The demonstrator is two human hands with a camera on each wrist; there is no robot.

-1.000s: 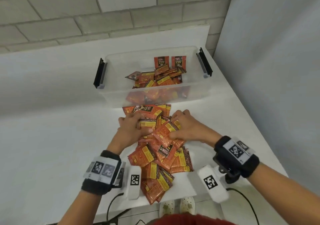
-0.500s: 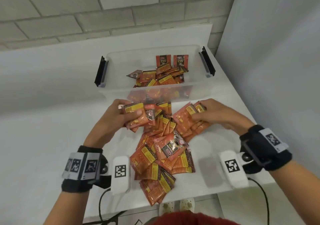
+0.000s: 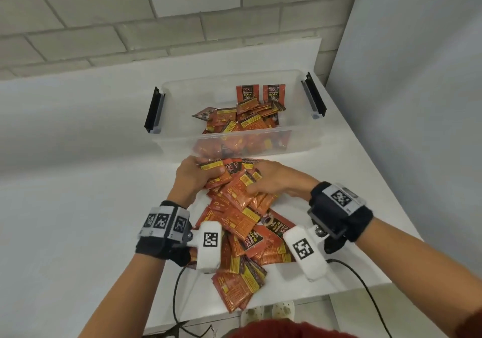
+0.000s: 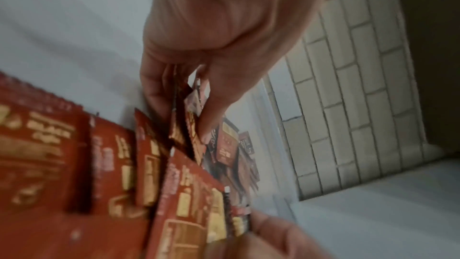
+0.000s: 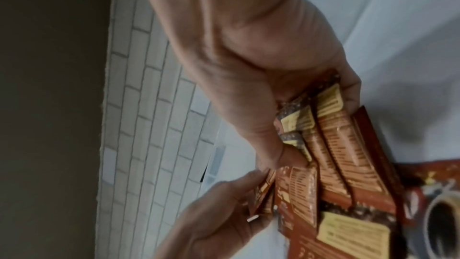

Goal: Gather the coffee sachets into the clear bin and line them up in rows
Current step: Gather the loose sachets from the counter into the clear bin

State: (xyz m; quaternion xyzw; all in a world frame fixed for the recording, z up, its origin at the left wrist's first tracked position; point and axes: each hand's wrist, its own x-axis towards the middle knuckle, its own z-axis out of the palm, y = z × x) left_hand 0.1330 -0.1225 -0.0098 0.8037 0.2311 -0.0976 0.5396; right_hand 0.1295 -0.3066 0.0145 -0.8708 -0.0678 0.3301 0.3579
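Brick wall [image 3: 182, 19], painted pale grey, runs across the back, and a plain grey panel [image 3: 417, 77] stands at the right. White table [image 3: 65, 207] below them carries everything else. Near its far edge sits the clear bin [image 3: 180, 139], a see-through plastic tub with a black latch handle at each short end; its near wall stands just beyond the person's knuckles. Inside the bin, toward its right half, a loose heap of orange-red coffee sachets in the bin [image 3: 242, 121] lies jumbled, with two sachets propped upright against the far wall, dark labels facing the camera. On the table, just in front of the bin, a larger pile of sachets [image 3: 240, 233] spreads toward the near table edge, overlapping at all angles, not in rows. The left hand [image 3: 194, 178] is at the far end of that pile, fingers curled around a bunch of sachets with the thumb pressed on top; the left wrist view shows thumb and fingers [image 4: 159, 94] pinching several packets edge-on. The right hand [image 3: 273, 181] sits just beside it, fingers curled over and gripping another bunch of sachets from the same pile. Both wrists wear black bands with square coded markers, and a black cable [image 3: 365, 293] trails off the near edge by the right forearm
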